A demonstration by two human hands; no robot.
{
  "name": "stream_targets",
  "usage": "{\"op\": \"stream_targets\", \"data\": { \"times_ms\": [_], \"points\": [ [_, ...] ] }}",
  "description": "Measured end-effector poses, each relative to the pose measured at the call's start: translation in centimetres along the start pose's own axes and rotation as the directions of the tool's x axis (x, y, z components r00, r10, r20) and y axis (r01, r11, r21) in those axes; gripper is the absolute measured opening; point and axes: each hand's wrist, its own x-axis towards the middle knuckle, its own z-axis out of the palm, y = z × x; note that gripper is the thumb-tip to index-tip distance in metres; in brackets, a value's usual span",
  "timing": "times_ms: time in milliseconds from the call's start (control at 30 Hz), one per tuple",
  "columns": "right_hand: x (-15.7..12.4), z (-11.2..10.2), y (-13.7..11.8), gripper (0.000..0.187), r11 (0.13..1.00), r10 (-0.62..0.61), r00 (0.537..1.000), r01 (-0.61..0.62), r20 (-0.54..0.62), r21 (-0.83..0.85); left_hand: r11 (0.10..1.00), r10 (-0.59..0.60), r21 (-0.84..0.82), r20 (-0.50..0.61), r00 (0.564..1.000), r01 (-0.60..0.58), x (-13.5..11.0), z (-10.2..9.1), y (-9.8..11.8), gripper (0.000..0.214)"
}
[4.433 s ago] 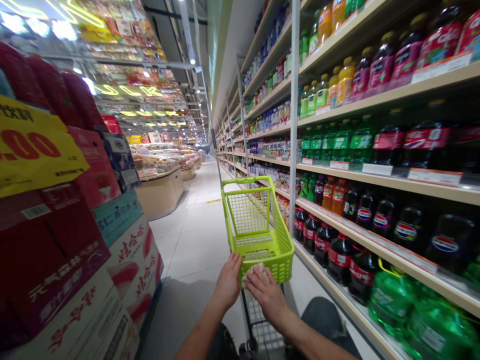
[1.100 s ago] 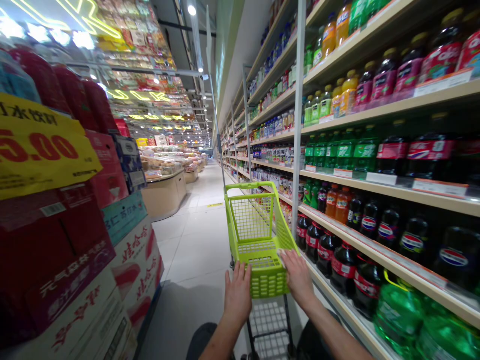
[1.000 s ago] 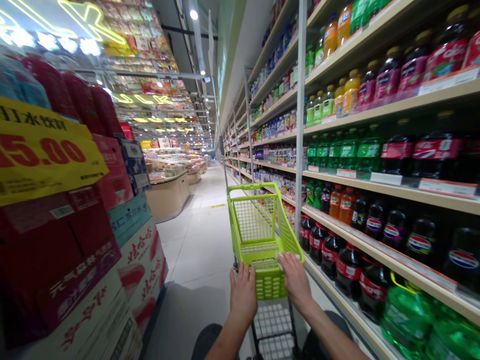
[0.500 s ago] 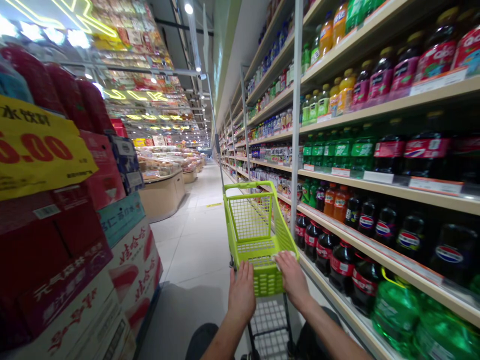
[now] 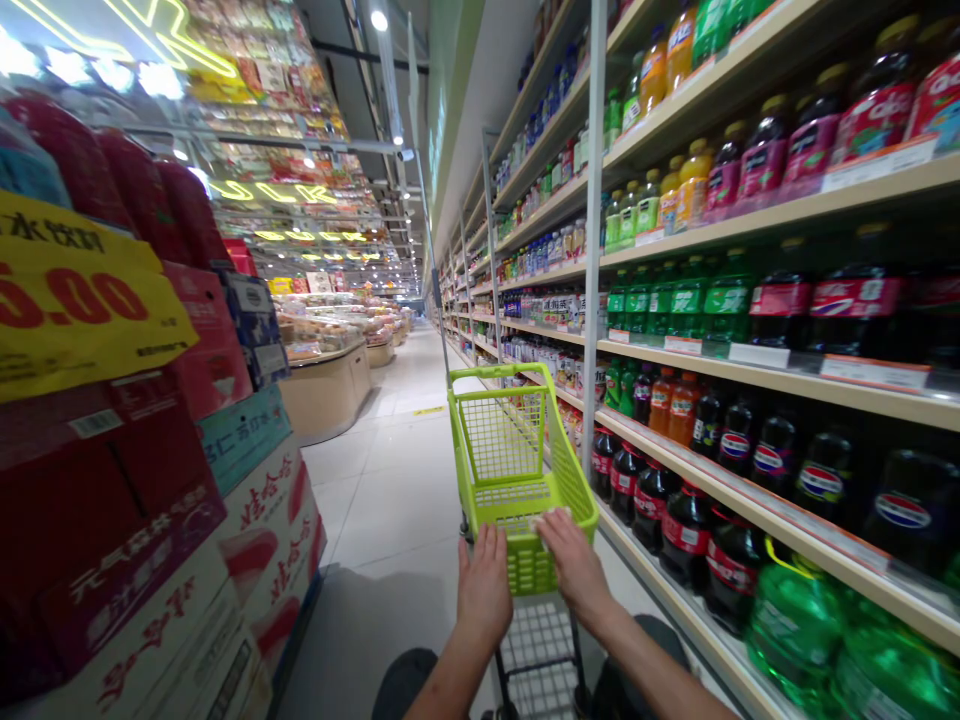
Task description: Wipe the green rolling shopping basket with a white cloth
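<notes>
Centre to lower centre of the frame: one lime-green openwork plastic shopping basket [image 5: 531, 568], upright above a grey wire lower rack [image 5: 540, 635]. Lower centre: left hand [image 5: 484, 592], fingers straight and side by side, thumb apart, tips at the basket's near rim. Just beside, to the right: right hand [image 5: 574, 562], fingers bent over a crumpled whitish cloth [image 5: 537, 521], holding it against the same rim; cloth mostly hidden. Right side: beige shelves [image 5: 780, 213] lined with plastic drink bottles [image 5: 819, 482]. Left side: dark-red cardboard carton [image 5: 67, 500] below a yellow paper price sign [image 5: 75, 345].
</notes>
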Motion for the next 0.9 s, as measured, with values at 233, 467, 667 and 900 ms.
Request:
{"op": "stream_targets", "data": {
  "times_ms": [233, 467, 667, 900],
  "points": [
    [0.5, 0.2, 0.4, 0.064, 0.999, -0.027, 1.000, 0.026, 0.010, 0.047, 1.000, 0.024, 0.014, -0.003, 1.000, -0.024, -0.1, 0.2, -0.4, 0.059],
    [0.9, -0.7, 1.5, 0.056, 0.998, 0.024, 0.999, -0.026, 0.022, 0.057, 1.000, -0.021, -0.003, 0.001, 1.000, 0.021, 0.1, -0.3, 0.4, 0.061],
    [1.3, -0.7, -1.1, 0.061, 0.998, 0.068, 0.982, -0.067, 0.178, -0.012, 0.999, 0.005, -0.039, 0.010, 1.000, -0.004, 0.1, -0.5, 0.3, 0.063],
    [0.5, -2.3, 3.9, 0.054, 0.972, 0.199, 0.980, -0.193, 0.030, -0.136, 0.999, 0.017, -0.048, 0.018, 1.000, -0.016, 0.1, -0.5, 0.4, 0.061]
  ]
}}
